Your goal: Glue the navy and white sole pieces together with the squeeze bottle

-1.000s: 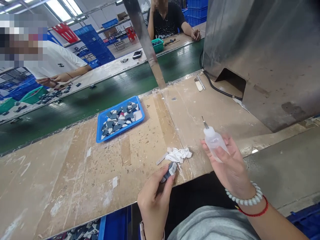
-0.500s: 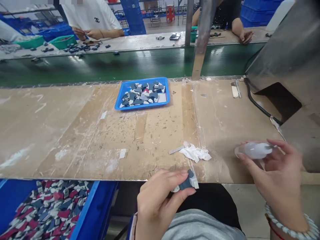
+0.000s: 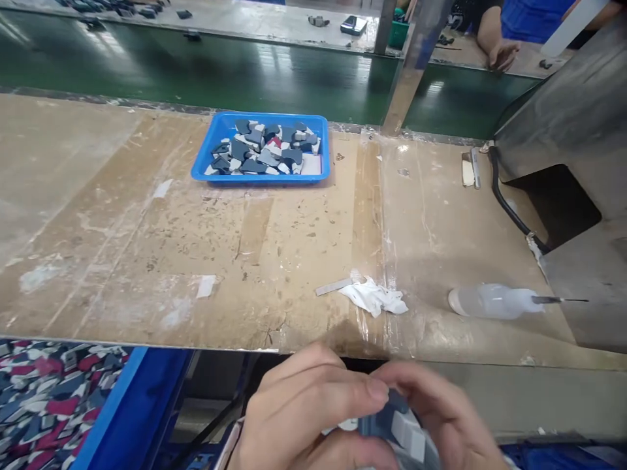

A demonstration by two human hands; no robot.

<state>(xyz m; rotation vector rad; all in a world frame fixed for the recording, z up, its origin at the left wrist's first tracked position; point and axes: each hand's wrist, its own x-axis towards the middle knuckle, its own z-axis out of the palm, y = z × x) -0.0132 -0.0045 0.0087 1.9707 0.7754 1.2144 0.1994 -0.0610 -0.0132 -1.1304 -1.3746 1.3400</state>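
Observation:
A small blue-grey and white moulded piece (image 3: 385, 421) is between my two hands, just off the front edge of the table. My left hand (image 3: 298, 411) grips it between thumb and fingers. From the other side my right hand (image 3: 441, 401) closes on the same piece, its fingertips partly hidden. On the table to the right lies a translucent squeeze bottle (image 3: 494, 301) with a thin needle tip pointing right. A crumpled white cloth (image 3: 375, 297) rests in front of my hands, with a flat metal strip (image 3: 333, 287) beside it.
Toward the back stands a blue tray (image 3: 264, 181) of grey, white and red pieces. At lower left, a blue bin (image 3: 110, 408) holds many similar pieces. A metal post (image 3: 409, 78) and metal housing (image 3: 563, 111) rise on the right. Across the green belt (image 3: 294, 72) is a person's hand (image 3: 503, 55).
My right hand has let go of the bottle, which now lies on the table, and has come over to the piece in my left hand. The view has tilted downward.

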